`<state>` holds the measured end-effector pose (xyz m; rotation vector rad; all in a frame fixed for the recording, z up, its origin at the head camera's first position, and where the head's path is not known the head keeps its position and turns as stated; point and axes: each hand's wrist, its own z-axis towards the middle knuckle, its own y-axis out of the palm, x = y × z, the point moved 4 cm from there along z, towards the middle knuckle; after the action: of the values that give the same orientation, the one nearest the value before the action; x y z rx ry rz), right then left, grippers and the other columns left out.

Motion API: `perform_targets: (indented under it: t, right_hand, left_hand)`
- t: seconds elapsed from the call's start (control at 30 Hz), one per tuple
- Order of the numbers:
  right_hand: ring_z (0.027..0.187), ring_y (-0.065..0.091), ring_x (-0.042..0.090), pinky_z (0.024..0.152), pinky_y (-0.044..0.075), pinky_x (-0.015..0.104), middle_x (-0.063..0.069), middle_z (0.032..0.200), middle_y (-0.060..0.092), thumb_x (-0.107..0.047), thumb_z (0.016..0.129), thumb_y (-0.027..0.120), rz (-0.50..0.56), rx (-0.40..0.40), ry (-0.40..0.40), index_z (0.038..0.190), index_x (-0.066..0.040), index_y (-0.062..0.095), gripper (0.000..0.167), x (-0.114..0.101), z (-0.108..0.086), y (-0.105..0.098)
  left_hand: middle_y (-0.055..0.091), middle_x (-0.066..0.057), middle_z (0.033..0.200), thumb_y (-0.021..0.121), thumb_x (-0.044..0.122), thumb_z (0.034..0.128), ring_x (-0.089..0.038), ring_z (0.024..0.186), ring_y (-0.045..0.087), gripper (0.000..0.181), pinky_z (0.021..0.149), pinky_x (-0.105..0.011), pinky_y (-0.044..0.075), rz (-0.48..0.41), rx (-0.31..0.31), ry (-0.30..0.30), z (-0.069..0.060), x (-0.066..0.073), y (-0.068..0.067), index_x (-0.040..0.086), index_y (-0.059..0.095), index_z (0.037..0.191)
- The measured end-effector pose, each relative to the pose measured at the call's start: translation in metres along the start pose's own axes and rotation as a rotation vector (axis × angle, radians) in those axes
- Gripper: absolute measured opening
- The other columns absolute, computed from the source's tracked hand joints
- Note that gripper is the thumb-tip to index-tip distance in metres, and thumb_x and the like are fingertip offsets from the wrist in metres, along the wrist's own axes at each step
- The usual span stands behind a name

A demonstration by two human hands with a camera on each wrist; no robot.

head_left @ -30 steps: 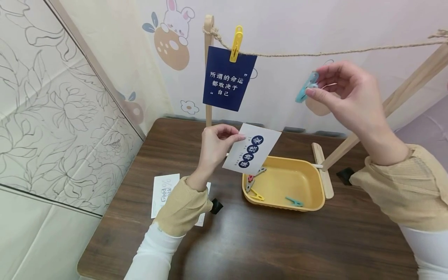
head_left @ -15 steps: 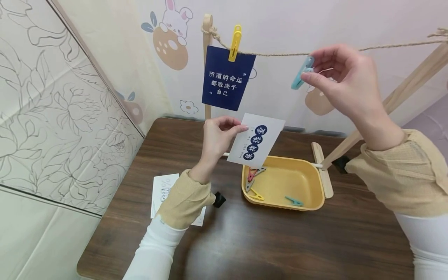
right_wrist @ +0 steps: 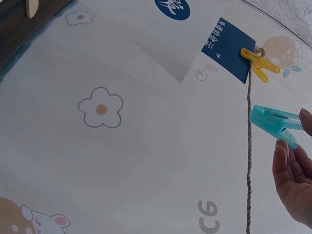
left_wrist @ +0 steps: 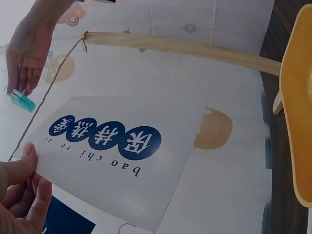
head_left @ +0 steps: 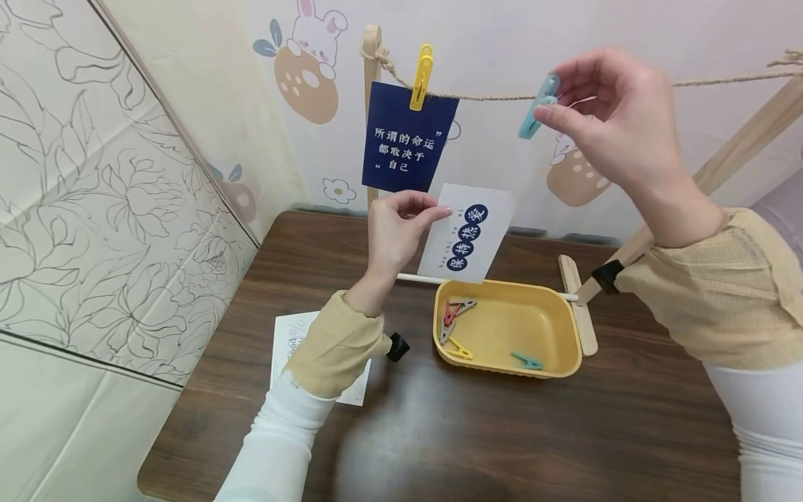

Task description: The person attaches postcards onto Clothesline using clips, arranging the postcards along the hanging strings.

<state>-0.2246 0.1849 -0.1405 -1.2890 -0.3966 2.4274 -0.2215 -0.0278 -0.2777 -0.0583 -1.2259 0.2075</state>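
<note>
White card (head_left: 467,237) is in the air, below the rope (head_left: 489,97) and to the lower right of the blue card (head_left: 408,150). It looks light, thin and fairly stiff, apt to crease, so an edge or corner suits best. The left hand (head_left: 401,226) pinches its edge near a top corner. The right hand (head_left: 627,118), thumb and fingers nearly together, grips the peg (right_wrist: 270,119) by its handles at the rope; contact is unclear.
</note>
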Motion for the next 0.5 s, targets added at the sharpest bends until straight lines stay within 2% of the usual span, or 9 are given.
perform_targets:
  t: [0.17,0.5]
  right_hand:
    - [0.075,0.058,0.001,0.073,0.047,0.006,-0.016,0.081,0.064,0.005,0.081,0.071,-0.026,0.006,-0.003,0.094,-0.019,0.066,0.028,-0.004,0.005,0.002]
    - [0.077,0.058,0.001,0.076,0.047,0.008,-0.017,0.082,0.062,0.000,0.084,0.071,-0.085,0.010,-0.057,0.094,-0.024,0.063,0.027,-0.011,0.018,0.003]
  left_hand:
    - [0.073,-0.015,0.086,0.081,0.013,0.0802,-0.012,0.073,0.059,0.018,0.065,-0.015,0.046,0.028,0.002,0.007,0.004,0.007,0.000,-0.001,0.073,0.087]
    - [0.074,-0.008,0.086,0.081,0.021,0.0812,-0.012,0.073,0.061,0.020,0.065,-0.018,0.050,0.054,0.000,-0.018,0.012,0.017,0.002,0.004,0.074,0.089]
